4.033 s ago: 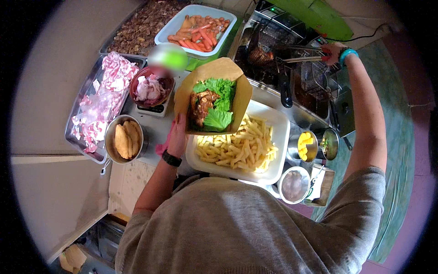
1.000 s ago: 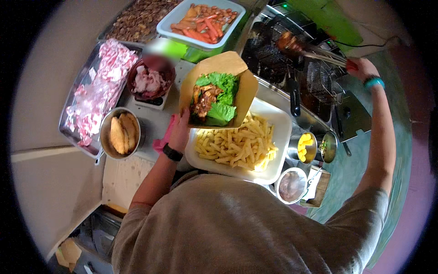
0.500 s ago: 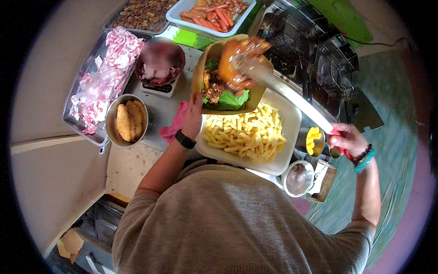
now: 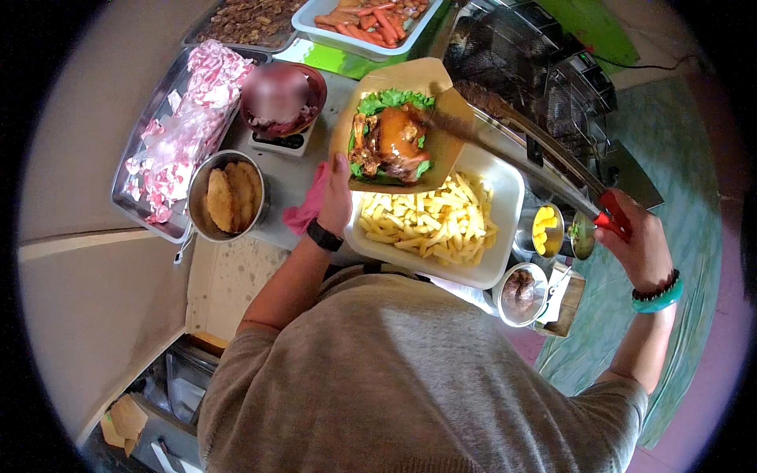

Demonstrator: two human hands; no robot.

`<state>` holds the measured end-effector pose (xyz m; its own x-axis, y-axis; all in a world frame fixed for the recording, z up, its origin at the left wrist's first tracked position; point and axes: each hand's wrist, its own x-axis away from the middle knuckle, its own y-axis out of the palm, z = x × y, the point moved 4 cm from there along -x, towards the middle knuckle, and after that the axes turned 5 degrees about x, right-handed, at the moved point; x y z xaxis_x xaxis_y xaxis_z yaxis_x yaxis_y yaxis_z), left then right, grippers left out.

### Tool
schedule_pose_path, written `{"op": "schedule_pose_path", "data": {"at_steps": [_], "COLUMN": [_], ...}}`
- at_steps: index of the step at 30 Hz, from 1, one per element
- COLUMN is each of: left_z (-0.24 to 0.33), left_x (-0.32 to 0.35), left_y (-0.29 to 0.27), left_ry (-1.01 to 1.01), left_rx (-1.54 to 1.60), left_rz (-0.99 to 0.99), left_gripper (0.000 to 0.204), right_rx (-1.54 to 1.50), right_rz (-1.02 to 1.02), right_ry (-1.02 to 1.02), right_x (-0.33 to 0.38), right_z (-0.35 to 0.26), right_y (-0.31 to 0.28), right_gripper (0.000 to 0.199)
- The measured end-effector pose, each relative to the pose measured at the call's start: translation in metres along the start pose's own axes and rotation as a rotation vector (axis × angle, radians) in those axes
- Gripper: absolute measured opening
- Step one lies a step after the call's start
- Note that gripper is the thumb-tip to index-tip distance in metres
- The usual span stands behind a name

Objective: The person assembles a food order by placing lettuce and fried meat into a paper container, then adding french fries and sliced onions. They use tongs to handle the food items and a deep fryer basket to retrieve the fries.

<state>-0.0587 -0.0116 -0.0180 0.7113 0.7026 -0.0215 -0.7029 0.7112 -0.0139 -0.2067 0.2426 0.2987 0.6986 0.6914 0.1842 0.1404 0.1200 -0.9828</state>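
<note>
My left hand grips the near left side of an open brown paper food box, its thumb against the wall. Inside lies a glazed, browned piece of meat, apparently chicken, on green lettuce. My right hand is closed around the red handles of metal tongs. The tongs' arms are spread wide, one end at the box's right side beside the meat, the other beyond the box. Under the near side of the box are pale fries in a white tray.
Fryer baskets stand at the far right. On the left are a tray of raw meat, a bowl on a scale and a steel pot of breaded pieces. A sausage tray lies behind; small cups sit right.
The glazed meat, held by the tongs above the box, now rests in it on the lettuce. The tongs have spread apart, and my right hand has shifted to the right.
</note>
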Motion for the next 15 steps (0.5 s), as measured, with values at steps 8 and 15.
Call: {"op": "schedule_pose_path", "data": {"at_steps": [8, 15], "left_z": [-0.009, -0.010], "left_x": [0.001, 0.010], "left_y": [0.002, -0.006], "left_ry": [-0.081, 0.140], "left_rx": [0.395, -0.344], "left_rz": [0.054, -0.084], "left_gripper": [0.055, 0.038], "right_rx": [-0.013, -0.204], "right_rz": [-0.166, 0.232], "right_ry": [-0.079, 0.410], "right_x": [-0.002, 0.000], "right_z": [-0.004, 0.103], "right_y": [0.033, -0.011], "right_gripper": [0.042, 0.037]}}
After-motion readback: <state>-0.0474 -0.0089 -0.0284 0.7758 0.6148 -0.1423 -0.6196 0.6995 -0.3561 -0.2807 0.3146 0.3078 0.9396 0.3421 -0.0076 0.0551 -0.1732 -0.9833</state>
